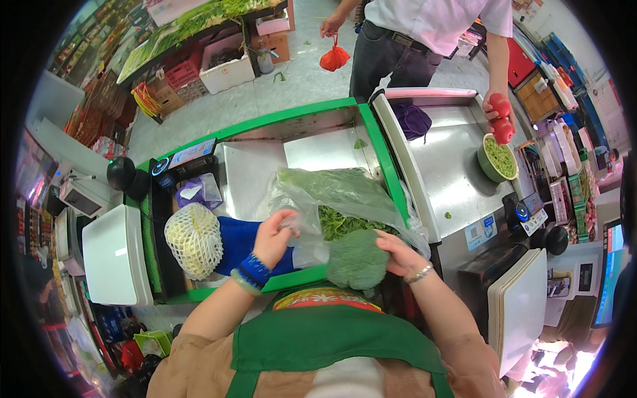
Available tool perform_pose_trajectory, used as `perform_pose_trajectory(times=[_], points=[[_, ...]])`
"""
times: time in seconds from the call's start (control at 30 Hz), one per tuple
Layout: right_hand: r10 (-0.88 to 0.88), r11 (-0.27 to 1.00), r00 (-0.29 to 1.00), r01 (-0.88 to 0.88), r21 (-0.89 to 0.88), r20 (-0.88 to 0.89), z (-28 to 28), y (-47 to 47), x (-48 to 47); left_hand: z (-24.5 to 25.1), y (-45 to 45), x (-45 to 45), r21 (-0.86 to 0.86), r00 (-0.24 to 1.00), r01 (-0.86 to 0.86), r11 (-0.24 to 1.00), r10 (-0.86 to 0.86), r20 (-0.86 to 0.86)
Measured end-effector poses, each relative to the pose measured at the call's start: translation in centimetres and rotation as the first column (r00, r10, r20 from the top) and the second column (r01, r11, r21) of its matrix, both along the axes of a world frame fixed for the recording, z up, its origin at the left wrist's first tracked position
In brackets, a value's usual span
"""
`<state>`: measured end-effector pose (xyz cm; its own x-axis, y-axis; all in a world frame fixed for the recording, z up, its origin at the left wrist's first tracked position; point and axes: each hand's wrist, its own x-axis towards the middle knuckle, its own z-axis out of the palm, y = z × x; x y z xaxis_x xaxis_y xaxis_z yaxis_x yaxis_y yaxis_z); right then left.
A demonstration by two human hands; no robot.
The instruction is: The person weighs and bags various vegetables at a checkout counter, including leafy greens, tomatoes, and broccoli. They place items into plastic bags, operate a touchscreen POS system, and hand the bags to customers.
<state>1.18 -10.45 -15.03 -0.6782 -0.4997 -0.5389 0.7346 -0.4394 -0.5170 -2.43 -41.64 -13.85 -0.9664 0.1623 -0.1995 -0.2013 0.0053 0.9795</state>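
Note:
My left hand (279, 233) grips the rim of a clear plastic bag (311, 253). In my right hand (402, 252) is a head of broccoli (357, 259), held by its right side at the counter's near edge. Just beyond it lie leafy greens (343, 224) and a clear bag of green vegetables (328, 184), inside the green-rimmed metal counter (298, 117). Left of my left hand, a pale round vegetable or fruit in a white foam net (194, 241) sits beside a blue cloth or bag (241, 246). A purple bag (199, 191) lies behind it.
Across the right-hand metal counter (438, 164), a person (428, 30) holds red tomatoes (500, 119) above a green bowl of chopped greens or beans (498, 159), and a red bag (334, 57). A purple bag (412, 121) lies there. A payment terminal (191, 154) stands at the left counter's end.

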Motion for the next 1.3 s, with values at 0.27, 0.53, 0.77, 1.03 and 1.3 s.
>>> perform_pose_trajectory(times=[0.27, 0.53, 0.77, 1.03, 1.3], points=[[-0.060, 0.997, 0.998, 0.061, -0.044, 0.023, -2.9, -4.4, -7.5, 2.6, -1.8, 5.0, -0.051, 0.953, 0.293, 0.955, -0.287, 0.101], [0.080, 0.811, 0.903, 0.187, 0.554, -0.423, -8.4, -12.1, -10.4, 1.5, -1.2, 2.8, 0.103, 0.968, 0.216, 0.971, -0.200, -0.151], [0.411, 0.483, 0.742, 0.316, 0.816, -0.530, -13.4, -14.7, -9.3, 2.0, -3.0, 1.2, -0.407, 0.988, 0.106, 0.907, -0.141, -0.056], [0.732, 0.577, 0.264, 0.251, 0.777, -0.629, -3.1, -6.8, -5.3, 8.5, -2.0, -1.2, -0.612, 0.763, 0.558, 0.560, -0.637, 0.112], [0.278, 0.074, 0.569, 0.791, 0.608, -0.774, 13.2, 12.9, -3.3, 11.7, 15.7, -13.1, 0.003, 0.970, 0.198, 0.980, -0.196, -0.146]])
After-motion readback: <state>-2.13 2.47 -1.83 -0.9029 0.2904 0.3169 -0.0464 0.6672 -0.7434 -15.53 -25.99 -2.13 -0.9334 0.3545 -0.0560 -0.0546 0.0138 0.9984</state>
